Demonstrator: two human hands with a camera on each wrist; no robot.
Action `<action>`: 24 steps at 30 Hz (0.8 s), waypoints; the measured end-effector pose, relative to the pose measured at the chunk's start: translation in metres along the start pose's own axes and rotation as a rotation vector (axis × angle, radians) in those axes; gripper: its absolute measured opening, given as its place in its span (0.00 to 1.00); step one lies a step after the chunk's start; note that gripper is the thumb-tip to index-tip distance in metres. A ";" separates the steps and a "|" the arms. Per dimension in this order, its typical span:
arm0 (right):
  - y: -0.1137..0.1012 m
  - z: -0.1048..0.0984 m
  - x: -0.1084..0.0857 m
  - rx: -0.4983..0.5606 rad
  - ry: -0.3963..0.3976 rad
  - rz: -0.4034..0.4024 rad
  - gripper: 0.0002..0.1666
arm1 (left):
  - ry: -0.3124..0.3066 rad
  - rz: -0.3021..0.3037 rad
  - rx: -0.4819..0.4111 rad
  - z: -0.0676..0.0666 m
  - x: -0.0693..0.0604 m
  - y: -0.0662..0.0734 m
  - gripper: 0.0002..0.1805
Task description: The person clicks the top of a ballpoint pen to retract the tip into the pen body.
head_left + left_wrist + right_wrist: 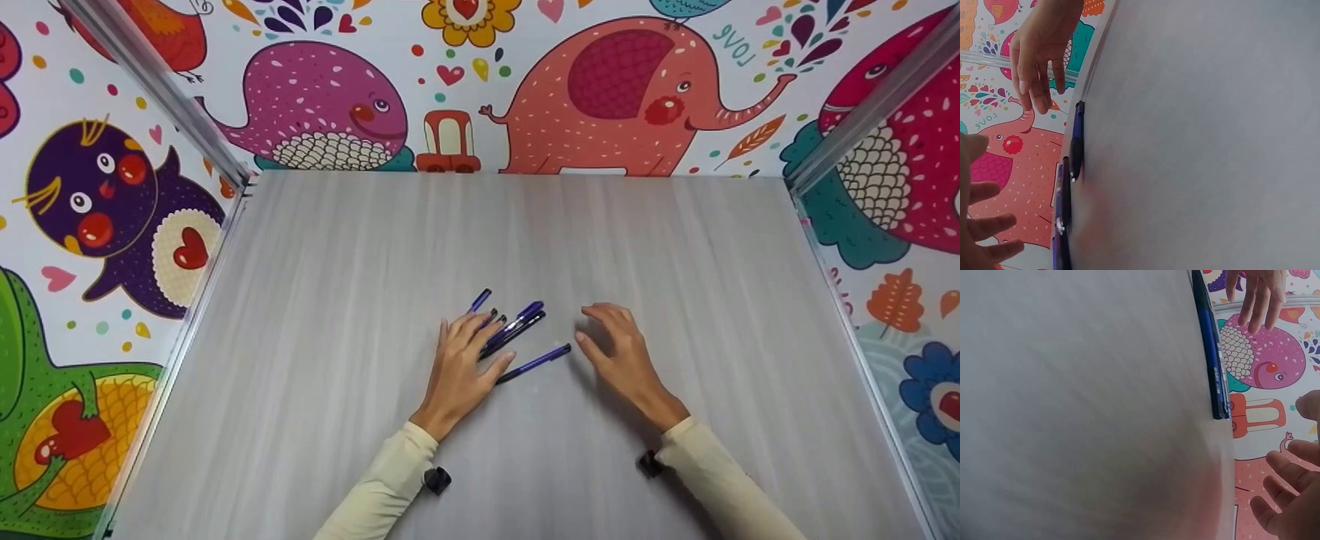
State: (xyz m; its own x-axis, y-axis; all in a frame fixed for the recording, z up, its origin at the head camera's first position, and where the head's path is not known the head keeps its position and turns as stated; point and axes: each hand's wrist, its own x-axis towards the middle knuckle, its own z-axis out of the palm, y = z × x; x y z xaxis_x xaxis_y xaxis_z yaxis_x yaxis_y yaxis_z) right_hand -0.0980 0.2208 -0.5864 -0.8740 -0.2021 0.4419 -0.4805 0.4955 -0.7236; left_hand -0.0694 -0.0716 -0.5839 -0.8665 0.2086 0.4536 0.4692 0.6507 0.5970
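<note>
Several blue pens with black ends lie on the table in the head view. One pen [534,364] is set apart nearest the person, slanting up to the right. The others form a loose cluster, among them a dark blue pen [521,324]. My left hand [459,367] is over the left ends of the pens, fingers extended, hiding part of them. In the left wrist view its fingers [994,225] are spread and grip nothing. My right hand [624,362] is just right of the pens, fingers loosely bent, holding nothing. A pen [1212,354] lies beyond it in the right wrist view.
The grey wood-grain table [337,247] has metal edge rails [169,352]. Behind and beside it stand walls with cartoon animals, including an elephant [600,105]. Small black devices [436,480] sit at both wrists, by the pale sleeves.
</note>
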 end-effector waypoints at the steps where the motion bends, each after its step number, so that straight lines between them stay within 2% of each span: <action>1: 0.000 0.001 -0.001 0.002 -0.001 0.004 0.25 | 0.001 -0.001 -0.005 0.001 -0.001 0.000 0.26; 16: 0.003 0.011 -0.008 0.039 -0.021 0.031 0.23 | 0.017 0.024 -0.004 0.012 -0.012 0.002 0.24; 24: 0.009 0.016 -0.010 0.028 -0.051 -0.025 0.24 | 0.017 0.045 0.032 0.016 -0.012 0.003 0.24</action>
State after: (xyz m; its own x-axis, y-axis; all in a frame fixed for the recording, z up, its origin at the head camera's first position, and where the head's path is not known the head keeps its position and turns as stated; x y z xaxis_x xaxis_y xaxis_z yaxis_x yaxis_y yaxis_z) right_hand -0.0953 0.2138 -0.6060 -0.8640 -0.2573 0.4328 -0.5033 0.4659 -0.7278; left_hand -0.0599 -0.0608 -0.5979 -0.8413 0.2263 0.4910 0.5021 0.6638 0.5544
